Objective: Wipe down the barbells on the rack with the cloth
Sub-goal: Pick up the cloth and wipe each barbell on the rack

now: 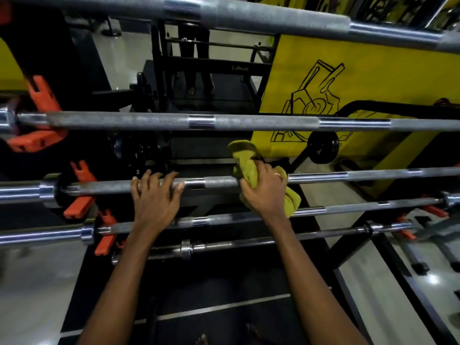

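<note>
Now | right hand (263, 192) grips cloth (245, 161) on barbell (219, 182) | left hand (154, 196) rests on barbell

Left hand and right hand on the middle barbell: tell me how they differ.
The left hand lies bare on the barbell, fingers laid over it; the right hand grips a green cloth bunched against it. The right hand wears a ring; none shows on the left hand. Both hands sit on the same bar, palms down.
</note>
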